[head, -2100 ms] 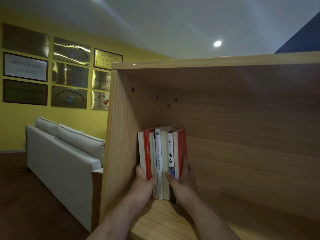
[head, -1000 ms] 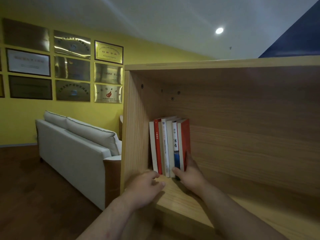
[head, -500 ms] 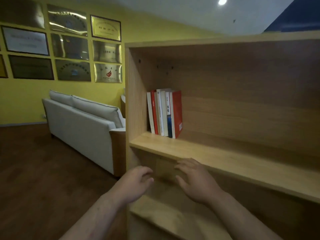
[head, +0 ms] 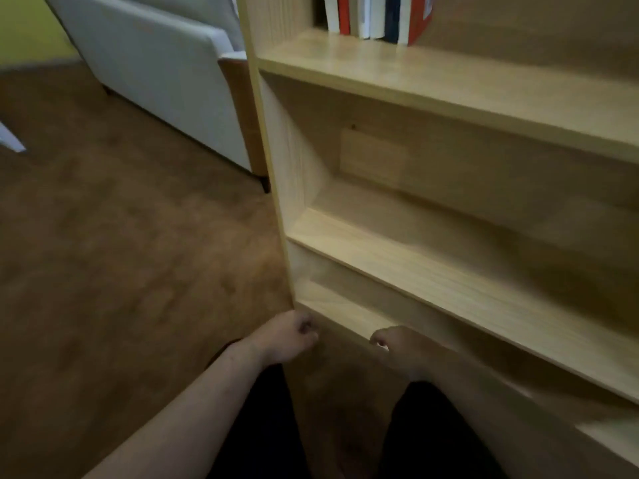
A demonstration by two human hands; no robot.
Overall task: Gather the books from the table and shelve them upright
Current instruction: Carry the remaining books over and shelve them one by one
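Note:
Several books (head: 377,19) with white, red and dark blue spines stand upright at the left end of an upper board of the pale wooden bookshelf (head: 449,84); only their lower parts show at the top edge. My left hand (head: 287,337) hangs low in front of the shelf's left post, fingers curled, nothing in it. My right hand (head: 397,347) hangs beside it in front of the lowest board, fingers also curled and holding nothing. Both hands are far below the books.
A white sofa (head: 155,63) with a wooden arm stands against the shelf's left side. Brown wooden floor (head: 121,254) spreads to the left. The two lower shelf boards (head: 432,271) hold nothing. My dark trouser legs show at the bottom.
My hands let go of the books and dropped from the upper board to waist height, fingers curling in. The view tilted down, so the books now sit at the top edge.

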